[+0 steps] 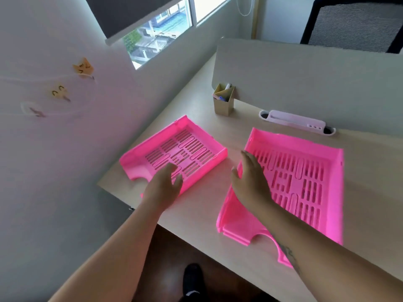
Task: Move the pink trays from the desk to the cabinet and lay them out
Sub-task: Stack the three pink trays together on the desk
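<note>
A pale wood tabletop [207, 210] is filling most of the view, with a grey divider panel [305, 79] standing along its far edge and a black mesh chair [353, 22] showing behind that. A window [161, 33] is sitting in the wall on the left, and a couple of small paper notes [84, 67] are hanging on that wall.

Two pink trays are lying flat on the tabletop, side by side but apart. The right tray [316, 166] is the closer and bigger-looking one, its notched front end pointing toward the person and nearly reaching the tabletop's near edge. The left tray [187, 147] is sitting further back and turned at an angle, close to the wall side.

Both hands are reaching out, one per tray. The left hand [163, 186] is hanging over the near corner of the left tray, fingers spread loose, not gripping anything as far as I can see. The right hand [248, 177] is lying open over the left rim of the right tray, palm down, fingers stretched out; can't tell if it's actually pressing on the plastic.

Further back, a white pen rack [298, 122] is lying along the foot of the divider, and a small cardboard pen cup [223, 101] is standing near the divider's left end. A black shoe [192, 280] is poking out on the floor below.
</note>
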Available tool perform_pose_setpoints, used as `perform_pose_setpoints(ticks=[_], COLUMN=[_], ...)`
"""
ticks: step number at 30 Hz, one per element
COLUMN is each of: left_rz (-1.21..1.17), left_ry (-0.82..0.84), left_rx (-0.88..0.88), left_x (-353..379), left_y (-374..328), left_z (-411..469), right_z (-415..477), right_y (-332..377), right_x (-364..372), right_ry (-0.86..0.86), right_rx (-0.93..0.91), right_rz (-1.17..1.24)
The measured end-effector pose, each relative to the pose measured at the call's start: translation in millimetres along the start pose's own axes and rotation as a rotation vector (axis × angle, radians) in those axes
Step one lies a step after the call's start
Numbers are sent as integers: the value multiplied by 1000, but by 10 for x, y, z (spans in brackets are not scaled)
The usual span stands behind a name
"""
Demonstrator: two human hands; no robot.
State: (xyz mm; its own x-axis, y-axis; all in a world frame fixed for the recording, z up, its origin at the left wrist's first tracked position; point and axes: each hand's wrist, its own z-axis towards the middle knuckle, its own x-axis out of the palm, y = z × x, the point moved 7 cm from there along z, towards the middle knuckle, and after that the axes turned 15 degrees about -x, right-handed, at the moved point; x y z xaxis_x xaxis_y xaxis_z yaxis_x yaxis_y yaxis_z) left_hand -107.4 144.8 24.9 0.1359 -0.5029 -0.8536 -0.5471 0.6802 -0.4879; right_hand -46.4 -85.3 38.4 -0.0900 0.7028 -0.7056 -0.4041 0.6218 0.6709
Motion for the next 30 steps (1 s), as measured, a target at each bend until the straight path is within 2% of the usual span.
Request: perform_pose_setpoints(ticks=[6, 14, 17, 24, 30], left_rz=[182, 309, 348, 279, 95], left_ry=[-34, 89, 152, 189, 211], left_rx=[24, -11, -37, -91, -97], left_x=[-493, -543, -440, -424, -821], left_y=[479, 1062, 1263, 1446, 1204], left_z=[841, 1917, 2144, 2356, 2235], right_z=[283, 254, 236, 316, 644], right_y=[425, 235, 225, 238, 384], right_x=[765, 1517, 1770, 1881, 1525], right_ry=[86, -81, -115, -294, -341], right_rx=[233, 758, 872, 971, 804], right_rz=[230, 338, 397, 419, 418])
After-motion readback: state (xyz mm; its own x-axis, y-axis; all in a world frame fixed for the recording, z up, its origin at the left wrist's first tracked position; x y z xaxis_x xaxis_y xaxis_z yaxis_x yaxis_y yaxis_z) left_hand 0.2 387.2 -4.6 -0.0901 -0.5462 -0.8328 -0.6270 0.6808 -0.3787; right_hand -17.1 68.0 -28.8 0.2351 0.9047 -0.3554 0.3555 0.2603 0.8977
